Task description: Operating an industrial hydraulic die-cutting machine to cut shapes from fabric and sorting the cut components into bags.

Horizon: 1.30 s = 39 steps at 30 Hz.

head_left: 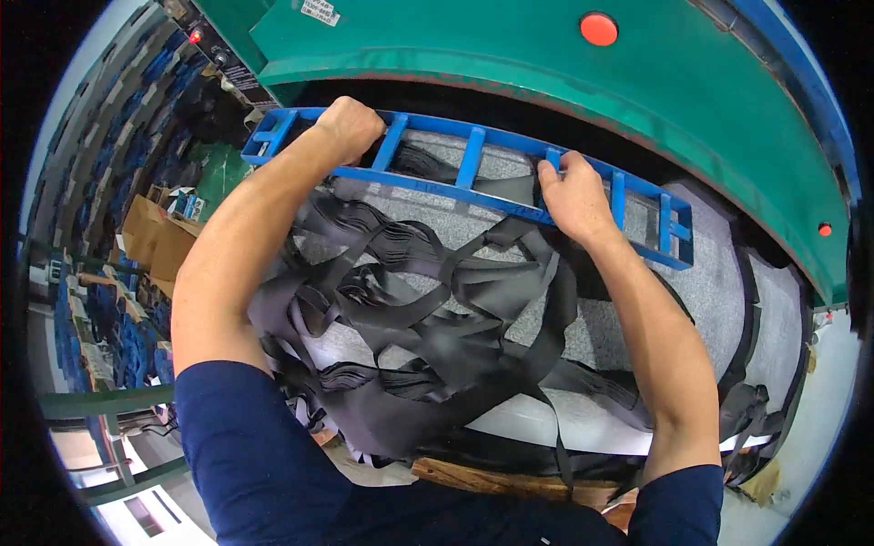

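Note:
A long blue cutting die [470,159], shaped like a ladder with several crossbars, lies slantwise across grey speckled sheet material [678,282]. My left hand [350,127] is closed on its far rail, towards the left end. Right of the middle, my right hand [575,197] grips the die, its thumb and fingers around a crossbar. A tangled heap of black strips and offcuts [428,318] covers the sheet material between my forearms. Some black pieces also show through the die's openings.
A green press [428,41] with a red button [599,29] overhangs the far side. Racks of blue and grey dies [100,146] stand at the left, with a cardboard box [157,238] and a green rail [109,402]. A wooden board [510,477] edges the near side.

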Tool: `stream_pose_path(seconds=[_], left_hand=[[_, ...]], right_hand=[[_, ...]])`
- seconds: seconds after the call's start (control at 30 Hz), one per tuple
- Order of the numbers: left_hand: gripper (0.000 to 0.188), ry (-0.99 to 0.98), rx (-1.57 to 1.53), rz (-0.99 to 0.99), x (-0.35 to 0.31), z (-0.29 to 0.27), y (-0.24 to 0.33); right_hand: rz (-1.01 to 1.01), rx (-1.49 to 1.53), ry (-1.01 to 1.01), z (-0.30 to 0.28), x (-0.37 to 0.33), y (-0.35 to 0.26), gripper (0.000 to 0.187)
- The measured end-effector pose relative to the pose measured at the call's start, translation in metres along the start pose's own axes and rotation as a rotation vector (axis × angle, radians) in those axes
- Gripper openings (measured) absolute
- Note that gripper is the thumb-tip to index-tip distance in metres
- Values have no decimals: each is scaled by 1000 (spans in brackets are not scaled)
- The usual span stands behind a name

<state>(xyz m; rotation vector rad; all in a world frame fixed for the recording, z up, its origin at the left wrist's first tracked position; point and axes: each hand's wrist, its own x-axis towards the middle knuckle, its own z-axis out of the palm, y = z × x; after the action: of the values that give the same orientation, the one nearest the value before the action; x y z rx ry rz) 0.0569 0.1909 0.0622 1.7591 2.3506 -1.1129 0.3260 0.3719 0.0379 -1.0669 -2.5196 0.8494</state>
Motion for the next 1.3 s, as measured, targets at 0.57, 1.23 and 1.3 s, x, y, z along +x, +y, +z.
stream_pose_path(seconds=[0.57,1.23,1.3], left_hand=[[40,311,-230,-99,-17,14,-9],[82,75,-13,-16,-17,0,-15],[83,68,18,-21,-17,-1,-14]], right_hand=[[-11,-3,-16,5,2,2,48],[10,3,-5,6,5,1,47],[-4,-1,-5,6,5,1,47]])
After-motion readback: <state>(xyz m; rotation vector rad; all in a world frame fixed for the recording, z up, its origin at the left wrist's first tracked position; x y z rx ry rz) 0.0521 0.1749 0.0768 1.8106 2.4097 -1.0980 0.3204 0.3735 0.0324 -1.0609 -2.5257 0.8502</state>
